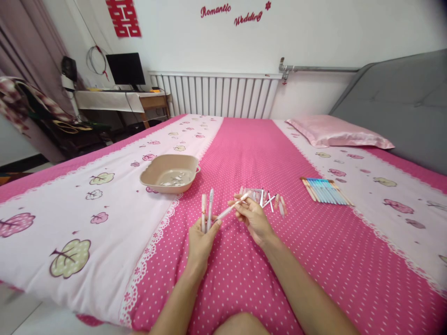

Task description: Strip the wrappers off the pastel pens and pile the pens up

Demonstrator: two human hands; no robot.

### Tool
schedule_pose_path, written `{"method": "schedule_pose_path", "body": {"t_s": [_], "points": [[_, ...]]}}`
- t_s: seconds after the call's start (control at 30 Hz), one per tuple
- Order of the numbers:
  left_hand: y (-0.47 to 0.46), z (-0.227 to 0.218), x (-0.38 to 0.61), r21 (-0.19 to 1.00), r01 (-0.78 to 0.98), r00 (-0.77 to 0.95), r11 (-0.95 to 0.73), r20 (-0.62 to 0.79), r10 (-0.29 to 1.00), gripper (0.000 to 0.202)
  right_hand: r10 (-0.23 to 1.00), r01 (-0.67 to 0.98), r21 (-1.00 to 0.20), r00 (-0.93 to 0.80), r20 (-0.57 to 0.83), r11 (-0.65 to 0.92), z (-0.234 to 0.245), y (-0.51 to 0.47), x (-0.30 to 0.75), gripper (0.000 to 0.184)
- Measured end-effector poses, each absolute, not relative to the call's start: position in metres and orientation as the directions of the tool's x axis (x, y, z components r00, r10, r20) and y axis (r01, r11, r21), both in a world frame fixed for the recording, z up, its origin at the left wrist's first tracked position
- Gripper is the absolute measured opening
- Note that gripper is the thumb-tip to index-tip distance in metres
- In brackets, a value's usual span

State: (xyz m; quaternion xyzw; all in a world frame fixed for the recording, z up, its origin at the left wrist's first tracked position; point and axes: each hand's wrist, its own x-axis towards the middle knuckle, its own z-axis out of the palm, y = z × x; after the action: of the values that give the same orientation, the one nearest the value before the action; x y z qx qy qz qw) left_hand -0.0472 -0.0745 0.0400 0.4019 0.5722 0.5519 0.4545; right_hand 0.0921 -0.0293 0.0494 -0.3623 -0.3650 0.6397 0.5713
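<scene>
My left hand point(200, 242) is closed around two slim pens that stand upright side by side, a pinkish pen point(204, 204) and a whitish pen point(210, 207). A third pen point(228, 211), pale with a pinkish upper end, slants between my hands. Its lower end rests at my left thumb, while the fingers of my right hand point(256, 221) pinch its upper end. Just beyond my right hand lies a loose pile of pens point(268, 200) in white and pink, partly hidden by that hand.
A beige plastic basin point(170, 189) with small pale pieces inside stands on the bed left of my hands. At right lies a neat row of blue and tan pens point(324, 191). A pink pillow point(338, 131) rests near the grey headboard point(394, 97).
</scene>
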Motion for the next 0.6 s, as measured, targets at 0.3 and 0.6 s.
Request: {"method": "schedule_pose_path", "body": {"t_s": [0.3, 0.6], "points": [[-0.076, 0.0391, -0.0495, 0.991, -0.054, -0.176, 0.123, -0.13, 0.976, 0.041, 0.993, -0.483, -0.872, -0.119, -0.028, -0.082, 0.0519, -0.0309, 0.0921, 0.04], [-0.076, 0.039, -0.0469, 0.995, -0.043, -0.174, 0.092, -0.098, 0.98, 0.04, 0.995, -0.451, -0.887, -0.058, -0.086, -0.103, 0.0498, -0.0314, 0.0908, 0.034]]}}
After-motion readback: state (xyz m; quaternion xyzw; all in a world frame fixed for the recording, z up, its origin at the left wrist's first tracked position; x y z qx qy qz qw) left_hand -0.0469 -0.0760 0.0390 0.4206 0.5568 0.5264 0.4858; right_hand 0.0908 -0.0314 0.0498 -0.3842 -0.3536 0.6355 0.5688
